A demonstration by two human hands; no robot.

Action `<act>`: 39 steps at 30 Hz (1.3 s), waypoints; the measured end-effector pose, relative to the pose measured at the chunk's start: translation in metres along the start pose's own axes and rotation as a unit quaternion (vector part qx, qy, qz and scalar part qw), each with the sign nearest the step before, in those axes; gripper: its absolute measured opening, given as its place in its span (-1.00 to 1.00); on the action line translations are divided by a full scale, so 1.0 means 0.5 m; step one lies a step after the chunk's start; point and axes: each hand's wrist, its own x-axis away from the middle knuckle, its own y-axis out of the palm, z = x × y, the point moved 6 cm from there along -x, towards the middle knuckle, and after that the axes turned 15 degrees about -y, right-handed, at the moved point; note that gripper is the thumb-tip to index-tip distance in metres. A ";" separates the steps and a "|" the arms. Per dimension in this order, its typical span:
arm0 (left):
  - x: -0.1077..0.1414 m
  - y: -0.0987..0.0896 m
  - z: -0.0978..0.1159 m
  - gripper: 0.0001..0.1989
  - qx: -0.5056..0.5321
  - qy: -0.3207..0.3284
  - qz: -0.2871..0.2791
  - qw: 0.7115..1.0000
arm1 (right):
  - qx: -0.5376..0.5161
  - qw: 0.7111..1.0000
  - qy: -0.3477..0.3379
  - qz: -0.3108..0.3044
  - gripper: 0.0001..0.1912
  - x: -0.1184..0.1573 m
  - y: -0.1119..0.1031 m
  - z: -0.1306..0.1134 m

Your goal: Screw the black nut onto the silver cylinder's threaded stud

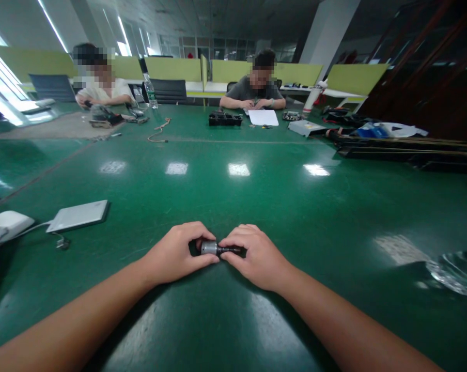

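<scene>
Just above the green tabletop [202,320], both hands meet at a small part that looks like a motor: a silver metal cylinder [209,248] with a thin dark ridged shaft [229,249], lying roughly level. My left hand [175,253] is closed on the cylinder's left side, thumb in front and index finger behind. On the shaft side, my right hand [259,256] pinches close to the cylinder, its fingers covering part of the shaft. My fingertips hide where the shaft meets the cylinder.
To the left lie a flat silver box [78,216] with a cable and a white device [11,226]. A clear plastic item [458,271] is at right. Across the table sit two people, with a black tray [224,119], white paper [263,118] and dark long parts [404,150].
</scene>
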 end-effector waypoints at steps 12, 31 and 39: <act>0.001 0.008 0.013 -0.81 -0.012 0.000 0.001 1.000 | 0.008 1.000 -0.007 -0.016 -0.88 0.000 -0.001 -0.001; 0.004 0.005 0.012 -0.80 -0.017 0.008 0.003 1.000 | -0.003 1.000 -0.012 -0.015 -0.89 0.002 -0.007 -0.001; 0.004 0.002 0.017 -0.82 -0.013 0.010 0.007 1.000 | 0.000 1.000 -0.009 -0.012 -0.92 0.002 -0.010 -0.001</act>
